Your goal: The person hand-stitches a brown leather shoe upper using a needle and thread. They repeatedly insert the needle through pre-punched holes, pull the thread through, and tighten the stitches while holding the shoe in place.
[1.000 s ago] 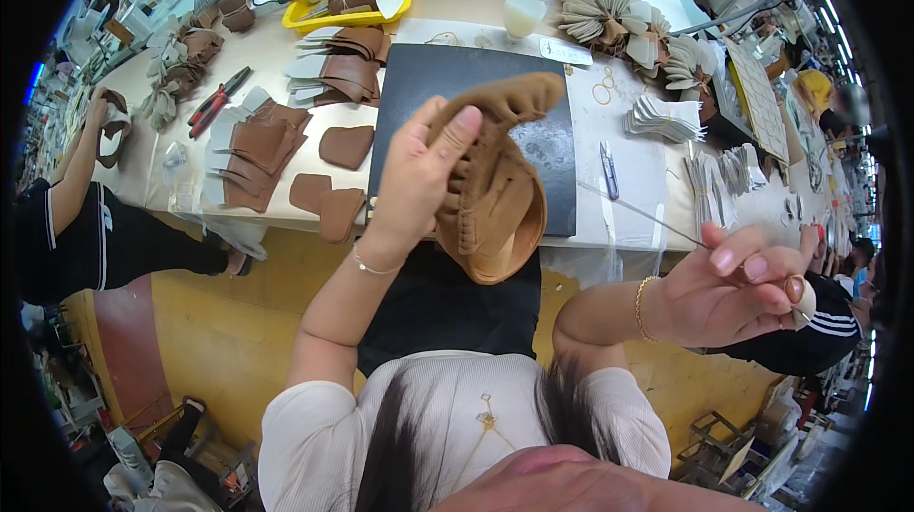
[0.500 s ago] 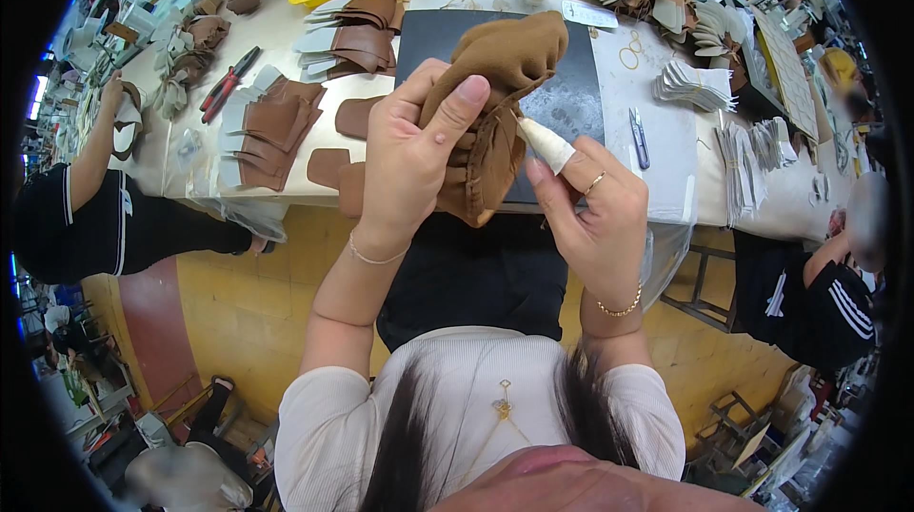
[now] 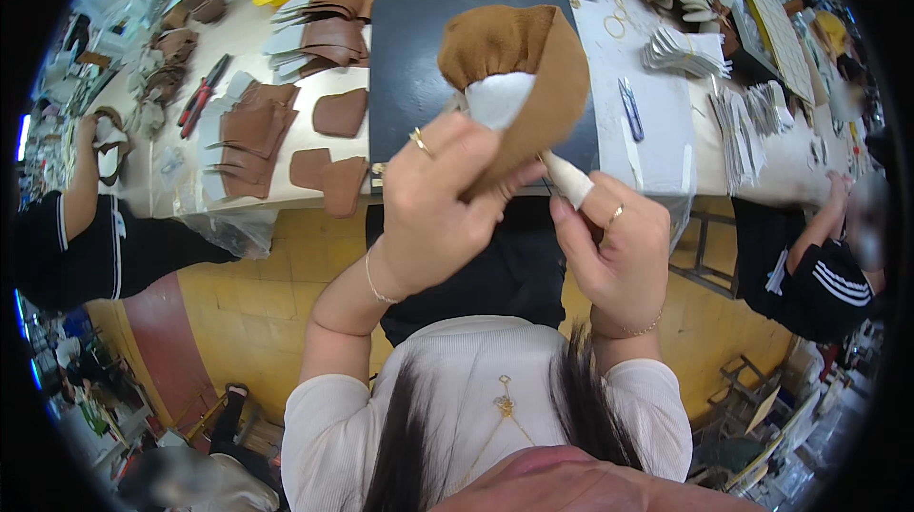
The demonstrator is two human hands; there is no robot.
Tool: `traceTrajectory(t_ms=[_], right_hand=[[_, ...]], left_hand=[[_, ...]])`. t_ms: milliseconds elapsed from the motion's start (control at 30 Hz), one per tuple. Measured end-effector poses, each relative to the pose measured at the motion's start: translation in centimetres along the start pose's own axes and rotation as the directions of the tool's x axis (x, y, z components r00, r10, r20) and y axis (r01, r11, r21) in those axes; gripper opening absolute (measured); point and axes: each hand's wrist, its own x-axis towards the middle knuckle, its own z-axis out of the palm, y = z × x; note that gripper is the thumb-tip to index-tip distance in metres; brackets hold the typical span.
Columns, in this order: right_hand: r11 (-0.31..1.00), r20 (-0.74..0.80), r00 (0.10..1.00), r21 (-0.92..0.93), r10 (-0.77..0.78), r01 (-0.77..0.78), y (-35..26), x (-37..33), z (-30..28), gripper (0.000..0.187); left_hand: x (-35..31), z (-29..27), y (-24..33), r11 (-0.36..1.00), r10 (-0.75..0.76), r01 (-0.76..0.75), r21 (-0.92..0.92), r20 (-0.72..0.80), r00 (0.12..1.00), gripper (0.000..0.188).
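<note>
A brown suede shoe upper [image 3: 568,83] is raised above the table's near edge, its gathered toe at the top and a white lining patch showing inside. My left hand [image 3: 428,202] grips it by its lower end, fingers closed and the back of the hand turned up. Close by on the right, my right hand [image 3: 619,245] has its fingers bent, the index finger wrapped in a white covering [image 3: 568,179] whose tip is at the upper's lower edge. Thumb and index finger come together there; what they pinch is too small to make out.
A black mat [image 3: 405,64] lies under the work. On the left are brown leather pieces [image 3: 340,113], stacked pieces [image 3: 255,126] and red-handled pliers [image 3: 202,98]. Thread snips [image 3: 630,110] and white pieces [image 3: 685,52] lie right. People sit at both sides.
The shoe upper has been turned over, so its white lining now shows. My left hand has rolled from thumb up to back up and dropped lower. My right hand is slightly lower and further right.
</note>
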Motion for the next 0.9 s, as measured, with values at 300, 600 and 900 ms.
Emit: traceTrajectory(t_ms=[300, 600, 900], right_hand=[[0.997, 0.055, 0.996, -0.026, -0.076, 0.078, 5.0, -8.5, -1.1, 0.029], [0.998, -0.197, 0.978, 0.033, 0.062, -0.057, 5.7, -9.7, 1.0, 0.014], [0.948, 0.390, 0.901, 0.165, 0.190, -0.271, 5.7, -7.5, -2.9, 0.018]], left_hand=[[-5.6, 3.5, 2.7, 0.970, 0.215, -0.232, 0.067, 0.204, 0.955, 0.038], [-6.9, 3.9, 3.0, 0.991, 0.124, -0.131, 0.016, 0.229, 0.965, 0.043], [-4.9, 3.1, 1.0, 0.958, 0.279, -0.287, 0.026, 0.166, 0.946, 0.036]])
